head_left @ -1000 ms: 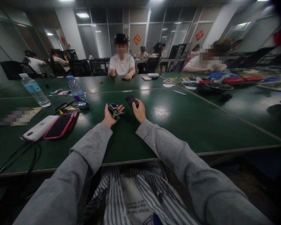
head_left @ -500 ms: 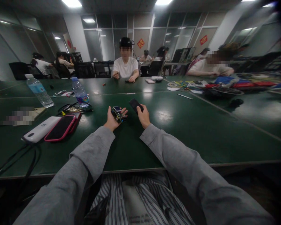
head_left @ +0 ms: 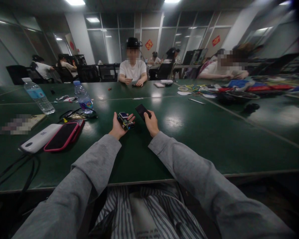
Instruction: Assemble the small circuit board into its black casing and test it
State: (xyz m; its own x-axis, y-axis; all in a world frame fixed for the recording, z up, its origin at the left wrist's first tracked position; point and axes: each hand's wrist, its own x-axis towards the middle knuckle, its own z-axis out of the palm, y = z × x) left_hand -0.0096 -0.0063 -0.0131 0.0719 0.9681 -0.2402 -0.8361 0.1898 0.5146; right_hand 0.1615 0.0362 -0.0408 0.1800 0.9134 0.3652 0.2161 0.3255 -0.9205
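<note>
My left hand is palm up, with its thumb raised and its fingers extended. On it rests a small circuit board with a little screen on top. Just to the right, my right hand grips a flat black phone-like slab, thumb over its face, tilted up to the left. The slab and the board are apart. Both hands are above the green table; whether they touch it, I cannot tell.
To the left lie a red-edged phone, a white power bank and black cables. Two water bottles stand behind. A pen lies beyond my right hand. Across the table sits a person; clutter covers the far right.
The whole view shifted as the head moved. My hands keep nearly the same pose, board in the left and black slab in the right. The person opposite has brought one hand inward.
</note>
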